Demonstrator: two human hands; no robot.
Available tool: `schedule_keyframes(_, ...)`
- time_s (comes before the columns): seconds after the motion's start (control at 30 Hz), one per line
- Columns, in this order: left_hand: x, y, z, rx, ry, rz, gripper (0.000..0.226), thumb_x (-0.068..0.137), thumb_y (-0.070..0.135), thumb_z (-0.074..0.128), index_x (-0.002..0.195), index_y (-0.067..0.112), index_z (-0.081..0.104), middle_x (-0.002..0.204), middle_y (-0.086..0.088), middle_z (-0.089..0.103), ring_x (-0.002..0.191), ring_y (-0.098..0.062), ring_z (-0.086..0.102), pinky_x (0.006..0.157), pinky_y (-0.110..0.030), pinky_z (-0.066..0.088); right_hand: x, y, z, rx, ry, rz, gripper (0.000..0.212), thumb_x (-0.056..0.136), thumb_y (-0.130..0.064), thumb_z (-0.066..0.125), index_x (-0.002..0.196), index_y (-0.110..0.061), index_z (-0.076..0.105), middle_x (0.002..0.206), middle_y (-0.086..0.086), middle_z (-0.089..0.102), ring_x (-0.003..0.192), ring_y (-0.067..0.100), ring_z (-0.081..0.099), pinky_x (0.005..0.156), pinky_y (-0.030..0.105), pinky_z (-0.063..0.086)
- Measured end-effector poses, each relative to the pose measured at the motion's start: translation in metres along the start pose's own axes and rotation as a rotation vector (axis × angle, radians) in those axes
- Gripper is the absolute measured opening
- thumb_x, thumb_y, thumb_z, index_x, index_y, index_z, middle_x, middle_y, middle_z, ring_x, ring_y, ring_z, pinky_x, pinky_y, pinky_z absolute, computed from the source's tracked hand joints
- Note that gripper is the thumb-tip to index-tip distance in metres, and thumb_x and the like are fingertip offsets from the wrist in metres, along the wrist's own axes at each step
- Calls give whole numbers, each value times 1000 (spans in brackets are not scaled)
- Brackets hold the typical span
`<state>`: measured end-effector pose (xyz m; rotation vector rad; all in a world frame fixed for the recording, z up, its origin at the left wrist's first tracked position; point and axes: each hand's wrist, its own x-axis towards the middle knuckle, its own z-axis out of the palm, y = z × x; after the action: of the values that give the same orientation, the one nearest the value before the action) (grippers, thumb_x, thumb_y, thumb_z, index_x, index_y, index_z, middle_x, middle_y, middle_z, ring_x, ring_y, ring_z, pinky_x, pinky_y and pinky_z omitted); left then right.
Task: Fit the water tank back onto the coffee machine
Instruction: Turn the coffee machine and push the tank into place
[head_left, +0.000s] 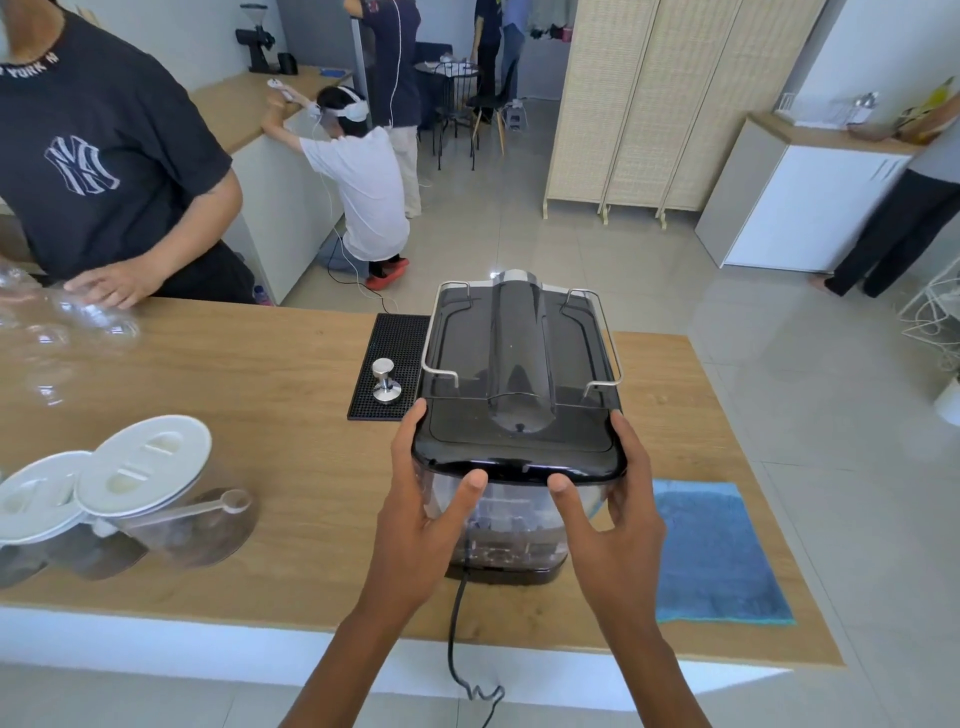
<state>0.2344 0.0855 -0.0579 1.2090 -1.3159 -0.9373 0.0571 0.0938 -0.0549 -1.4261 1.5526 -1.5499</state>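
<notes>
A black coffee machine (519, 353) stands on the wooden counter (260, 374), its back towards me. The clear water tank (514, 525) with a black lid (519, 447) sits against the machine's rear, upright. My left hand (421, 499) clasps the tank's left side, fingers on the lid's corner and thumb on the front face. On the tank's right side my right hand (618, 499) grips the same way. A black power cord (457, 623) hangs down from under the tank.
A steel tamper (385, 382) rests on a black mat (387, 364) left of the machine. Two white-lidded canisters (140, 473) stand at near left, a blue cloth (711, 551) at right. A person leans on the counter's far left; others are behind.
</notes>
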Motion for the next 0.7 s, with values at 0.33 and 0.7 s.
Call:
schedule_keyframes(0.33,-3,5,5,20,14,-23,83,87,56,61,155,46,15,146,43,40,140,8,41,119,-33,36,-1,-3,-1,-1,15,-23,80,81,-53,70,152,-38,37,156,-12,48,144,12,47,114,47,45)
schedule_keyframes(0.7,-1,24,0,96,50,8,77,85,73,50,151,55,17,159,-4,41,143,-42,38,114,-58,37,5,-19,-2,63,59,-87,74,85,-35,75,151,-28,44,147,-11,58,135,10,56,111,43,48)
